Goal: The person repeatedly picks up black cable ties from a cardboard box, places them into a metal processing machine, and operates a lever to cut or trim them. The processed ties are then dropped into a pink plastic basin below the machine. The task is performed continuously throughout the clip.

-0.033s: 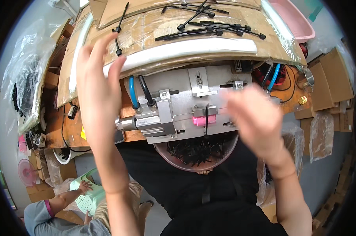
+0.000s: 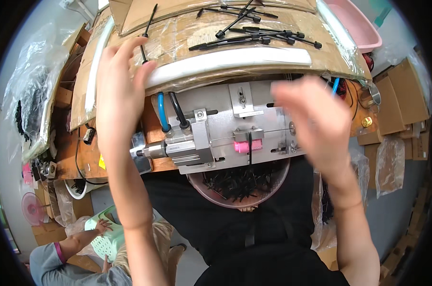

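My left hand reaches over the cardboard's left side, its thumb and forefinger spread apart. Between their tips lies a thin black rod with a knobbed collar; the forefinger appears to touch it. My right hand hangs above the right end of the metal fixture plate, fingers curled and smeared by motion; whether it holds anything does not show. Across the small clamp block and pink piece at the fixture's middle runs another black rod, pointing toward me.
Several black rods lie on the cardboard. A cylinder with blue and black hoses sits on the plate's left. Below, a tub holds many black pieces. Another person's hand rests by a green basket, lower left.
My right hand has moved up and slightly right, uncovering more of the plate's right end. My left hand has shifted slightly right; the rod beside its fingers has moved a little.
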### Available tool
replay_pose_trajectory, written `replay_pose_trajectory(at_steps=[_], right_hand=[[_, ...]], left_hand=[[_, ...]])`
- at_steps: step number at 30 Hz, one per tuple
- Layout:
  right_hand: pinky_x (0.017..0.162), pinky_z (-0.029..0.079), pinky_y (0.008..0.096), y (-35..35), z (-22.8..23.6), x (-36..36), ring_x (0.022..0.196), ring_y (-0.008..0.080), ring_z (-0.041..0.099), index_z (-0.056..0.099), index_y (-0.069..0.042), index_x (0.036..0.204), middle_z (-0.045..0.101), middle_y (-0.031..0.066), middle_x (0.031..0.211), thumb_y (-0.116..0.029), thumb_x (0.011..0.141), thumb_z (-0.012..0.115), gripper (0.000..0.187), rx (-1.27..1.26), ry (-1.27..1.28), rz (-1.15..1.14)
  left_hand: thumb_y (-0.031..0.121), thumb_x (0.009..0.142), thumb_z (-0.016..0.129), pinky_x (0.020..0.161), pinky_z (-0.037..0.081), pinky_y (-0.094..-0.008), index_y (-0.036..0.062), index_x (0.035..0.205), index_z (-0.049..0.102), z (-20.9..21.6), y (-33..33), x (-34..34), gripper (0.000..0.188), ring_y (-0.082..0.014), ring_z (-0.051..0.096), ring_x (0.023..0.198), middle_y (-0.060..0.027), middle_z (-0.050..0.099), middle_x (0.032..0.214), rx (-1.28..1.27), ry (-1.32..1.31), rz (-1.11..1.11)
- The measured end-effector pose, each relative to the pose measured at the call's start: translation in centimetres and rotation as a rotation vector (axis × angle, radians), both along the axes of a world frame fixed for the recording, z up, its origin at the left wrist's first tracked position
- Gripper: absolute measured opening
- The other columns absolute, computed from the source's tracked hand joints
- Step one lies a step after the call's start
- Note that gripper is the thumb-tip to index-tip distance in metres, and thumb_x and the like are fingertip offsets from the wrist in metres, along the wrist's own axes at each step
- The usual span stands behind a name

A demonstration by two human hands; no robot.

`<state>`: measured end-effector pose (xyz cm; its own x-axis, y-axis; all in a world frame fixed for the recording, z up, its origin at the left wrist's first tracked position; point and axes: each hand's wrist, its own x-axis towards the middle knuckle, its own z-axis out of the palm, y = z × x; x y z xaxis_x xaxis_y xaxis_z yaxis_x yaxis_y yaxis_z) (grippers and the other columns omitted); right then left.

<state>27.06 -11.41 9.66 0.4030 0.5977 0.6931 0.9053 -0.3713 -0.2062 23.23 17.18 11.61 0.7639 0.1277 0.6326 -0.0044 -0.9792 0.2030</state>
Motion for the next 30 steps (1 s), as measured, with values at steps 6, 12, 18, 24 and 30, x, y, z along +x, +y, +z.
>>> replay_pose_trajectory(at_steps=[6, 12, 18, 24, 30], right_hand=[[0.069, 0.052, 0.0358, 5.6, 5.6, 11.3, 0.079, 0.0290, 0.066, 0.067, 0.001, 0.098, 0.069, 0.0160, 0.088, -0.008, 0.086, 0.061, 0.016, -0.263, -0.148, 0.066], [0.066, 0.054, 0.0363, 8.2, 7.9, 12.8, 0.072, 0.0279, 0.069, 0.070, 0.003, 0.090, 0.070, 0.0182, 0.081, -0.004, 0.083, 0.060, 0.014, -0.184, 0.116, 0.093], [0.063, 0.061, 0.0273, 1.8, 8.0, 5.4, 0.079, 0.0200, 0.071, 0.061, 0.008, 0.113, 0.071, 0.0203, 0.093, -0.013, 0.090, 0.065, 0.031, 0.399, 0.474, 0.175], [0.066, 0.057, 0.0296, -1.9, 6.0, 2.0, 0.082, 0.0234, 0.069, 0.062, 0.005, 0.109, 0.069, 0.0194, 0.096, -0.005, 0.092, 0.058, 0.019, 0.589, 0.596, 0.258], [0.067, 0.051, 0.0252, -4.9, 3.0, 0.2, 0.087, 0.0194, 0.064, 0.055, 0.005, 0.118, 0.066, 0.0221, 0.109, -0.003, 0.097, 0.052, 0.023, 0.597, 0.403, 0.078]], left_hand=[[0.005, 0.082, 0.069, 0.068, 0.048, -0.0281, 0.0012, 0.098, 0.066, 2.0, 1.4, 4.3, 0.017, -0.0155, 0.057, 0.071, -0.0088, 0.063, 0.080, -0.264, 0.395, -0.075], [0.000, 0.083, 0.068, 0.067, 0.047, -0.0249, 0.0001, 0.096, 0.064, 0.4, -1.8, -0.8, 0.014, -0.0108, 0.054, 0.069, -0.0044, 0.059, 0.077, -0.229, -0.010, 0.008], [-0.004, 0.065, 0.077, 0.072, 0.047, -0.0313, -0.0049, 0.136, 0.049, -6.0, -13.2, -10.9, 0.077, -0.0198, 0.056, 0.080, -0.0111, 0.060, 0.097, -0.228, 0.111, -0.299], [0.003, 0.080, 0.065, 0.071, 0.045, -0.0291, -0.0105, 0.140, 0.039, -9.8, -16.4, -10.0, 0.067, -0.0177, 0.047, 0.074, -0.0067, 0.045, 0.084, -0.110, 0.299, -0.255], [0.003, 0.076, 0.071, 0.077, 0.044, -0.0368, -0.0100, 0.142, 0.035, -9.6, -17.4, -9.4, 0.076, -0.0239, 0.050, 0.081, -0.0105, 0.049, 0.091, -0.097, 0.389, -0.246]])
